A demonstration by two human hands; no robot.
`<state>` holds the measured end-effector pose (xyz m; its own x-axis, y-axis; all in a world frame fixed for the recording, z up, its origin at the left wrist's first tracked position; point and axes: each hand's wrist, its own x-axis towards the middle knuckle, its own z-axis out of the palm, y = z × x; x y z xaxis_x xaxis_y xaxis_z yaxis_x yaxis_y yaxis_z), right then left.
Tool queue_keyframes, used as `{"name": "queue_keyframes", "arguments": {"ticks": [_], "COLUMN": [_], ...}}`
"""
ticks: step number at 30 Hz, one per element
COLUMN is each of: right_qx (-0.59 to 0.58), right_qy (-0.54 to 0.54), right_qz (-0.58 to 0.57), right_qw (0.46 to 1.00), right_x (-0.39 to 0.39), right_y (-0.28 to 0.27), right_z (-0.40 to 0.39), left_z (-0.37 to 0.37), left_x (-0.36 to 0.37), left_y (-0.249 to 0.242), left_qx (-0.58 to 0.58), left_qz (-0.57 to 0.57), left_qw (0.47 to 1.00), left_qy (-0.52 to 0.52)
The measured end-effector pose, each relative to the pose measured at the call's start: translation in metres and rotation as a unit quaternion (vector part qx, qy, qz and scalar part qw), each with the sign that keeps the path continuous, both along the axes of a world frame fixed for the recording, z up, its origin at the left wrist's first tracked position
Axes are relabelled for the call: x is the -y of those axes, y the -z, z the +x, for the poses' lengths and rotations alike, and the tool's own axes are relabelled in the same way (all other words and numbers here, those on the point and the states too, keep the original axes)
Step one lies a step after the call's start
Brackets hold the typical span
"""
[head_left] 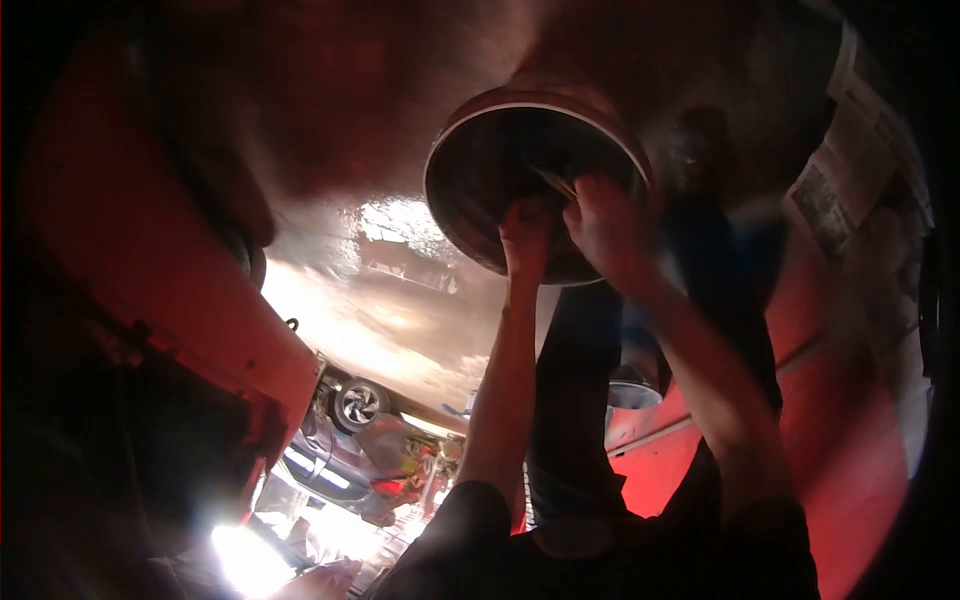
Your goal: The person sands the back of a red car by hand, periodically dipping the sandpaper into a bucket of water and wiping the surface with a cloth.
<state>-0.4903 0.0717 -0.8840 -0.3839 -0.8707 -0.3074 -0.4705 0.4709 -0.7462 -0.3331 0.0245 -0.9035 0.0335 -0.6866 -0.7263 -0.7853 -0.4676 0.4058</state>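
A dark round basin (pixel 465 190) with a pale rim stands before me, and both my hands reach inside it. My left hand (pixel 525 232) is closed near the lower middle of the basin; what it holds, if anything, is hidden. Just right of it, my right hand (pixel 603 215) is closed and slightly blurred. A thin stick-like thing (pixel 558 183) with a light edge juts out from its fingers into the basin. Its far end is lost in the dark. The inside of the basin is too dim to show any contents.
A red body panel (pixel 180 270) slants along the left, and another red surface (pixel 655 465) lies at the right. Newspaper (pixel 850 165) covers the far right. A grey bucket (pixel 635 395) stands beyond my legs. Farther off are a car wheel (pixel 360 405) and a glaring lamp (pixel 250 560). The floor shines.
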Motion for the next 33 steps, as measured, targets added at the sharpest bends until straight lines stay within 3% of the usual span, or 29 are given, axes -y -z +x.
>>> {"name": "queue_keyframes", "arguments": {"ticks": [1, 2, 3, 6, 8, 9, 11, 12, 14, 17, 19, 21, 22, 23, 24, 26, 28, 29, 31, 33], "right_qx": [0.002, -0.026, -0.056, 0.011, -0.096, -0.097, 0.081, 0.036, 0.018, -0.005, 0.001, 0.017, 0.024, 0.033, 0.038, 0.054, 0.071, 0.079, 0.097, 0.134], "right_qy": [0.004, -0.001, -0.007, 0.095, -0.153, -0.155, 0.061, -0.009, -0.023, -0.065, -0.090, -0.129, -0.150, -0.171, -0.189, -0.217, -0.216, -0.198, -0.144, -0.059], "right_qz": [-0.001, -0.016, -0.030, -0.166, 0.057, 0.061, 0.092, 0.102, 0.119, 0.159, 0.164, 0.161, 0.166, 0.168, 0.175, 0.177, 0.159, 0.142, 0.095, 0.031], "right_qw": [1.000, 1.000, 0.998, 0.981, 0.982, 0.981, 0.991, 0.994, 0.992, 0.985, 0.982, 0.978, 0.974, 0.970, 0.966, 0.958, 0.961, 0.967, 0.980, 0.989], "right_x": [0.010, 0.020, 0.030, 0.058, 0.056, 0.048, 0.016, 0.005, -0.006, -0.004, 0.003, 0.011, 0.006, 0.008, 0.004, 0.011, 0.017, 0.019, 0.023, 0.027], "right_y": [0.017, 0.039, 0.064, 0.126, 0.145, 0.171, 0.231, 0.247, 0.284, 0.280, 0.268, 0.235, 0.220, 0.193, 0.175, 0.122, 0.077, 0.057, 0.020, -0.011], "right_z": [0.005, 0.013, 0.019, 0.027, 0.027, 0.037, 0.070, 0.068, 0.086, 0.085, 0.077, 0.068, 0.066, 0.061, 0.056, 0.041, 0.029, 0.023, 0.016, 0.015], "left_z": [0.019, 0.049, 0.056, 0.065, 0.051, 0.045, 0.039, 0.037, 0.034, 0.007, -0.020, -0.049, -0.059, -0.056, -0.043, -0.005, 0.056, 0.083, 0.075, 0.039], "left_x": [0.000, -0.005, -0.003, 0.006, 0.009, 0.010, 0.009, 0.007, -0.001, -0.014, -0.028, -0.027, -0.026, -0.024, -0.020, -0.012, -0.011, -0.008, 0.009, 0.018], "left_y": [0.027, 0.065, 0.090, 0.153, 0.180, 0.192, 0.208, 0.215, 0.204, 0.142, 0.066, -0.002, -0.022, -0.022, -0.014, 0.020, 0.054, 0.065, 0.035, -0.045], "left_qx": [0.002, -0.009, -0.015, -0.021, -0.018, -0.016, -0.013, -0.017, -0.031, -0.030, -0.025, -0.028, -0.032, -0.039, 0.020, -0.004, -0.086, -0.265, -0.425, -0.173], "left_qz": [-0.001, -0.078, -0.107, -0.171, -0.148, -0.136, -0.112, -0.108, -0.110, -0.146, -0.190, -0.232, -0.240, -0.240, -0.153, -0.071, -0.079, 0.027, 0.130, -0.054], "left_qw": [1.000, 0.989, 0.983, 0.959, 0.958, 0.958, 0.961, 0.962, 0.966, 0.965, 0.960, 0.961, 0.968, 0.968, 0.984, 0.991, 0.987, 0.959, 0.851, 0.957], "left_qy": [0.004, 0.125, 0.150, 0.225, 0.246, 0.252, 0.253, 0.249, 0.231, 0.217, 0.203, 0.150, 0.068, 0.068, 0.091, 0.113, 0.112, -0.094, -0.280, -0.225]}}
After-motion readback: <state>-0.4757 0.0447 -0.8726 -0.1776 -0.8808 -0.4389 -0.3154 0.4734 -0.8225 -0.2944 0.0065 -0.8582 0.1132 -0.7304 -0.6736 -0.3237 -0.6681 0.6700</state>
